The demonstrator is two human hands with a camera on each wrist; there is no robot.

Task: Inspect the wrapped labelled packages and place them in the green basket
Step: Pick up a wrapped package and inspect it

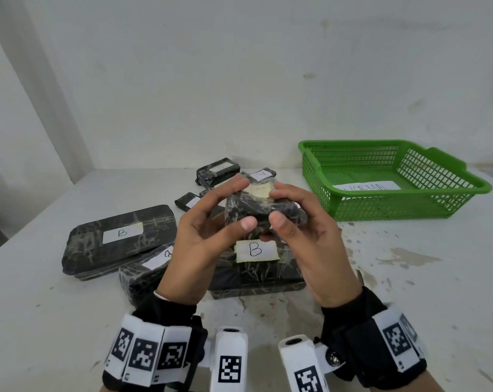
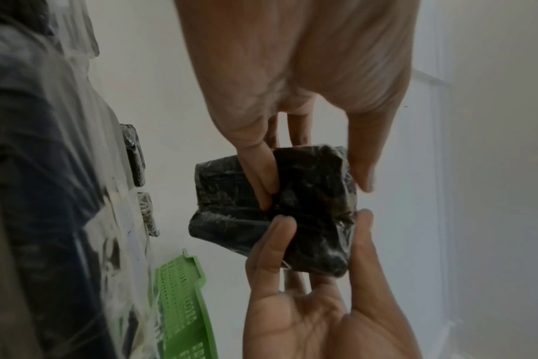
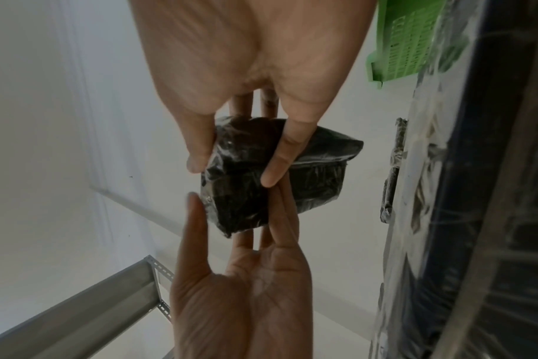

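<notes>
White table [image 1: 409,292] w/ stains, white wall [image 1: 239,66], grey metal shelf frame [image 3: 77,303].

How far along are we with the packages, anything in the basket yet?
Nothing delivered yet: the green basket holds only a paper slip. In hand: the left hand and right hand grip one small wrapped package, inspecting it. Left: that one, plus several packages on the table.

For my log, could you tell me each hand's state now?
Left hand: holding the small black package.
Right hand: holding the same package.
</notes>
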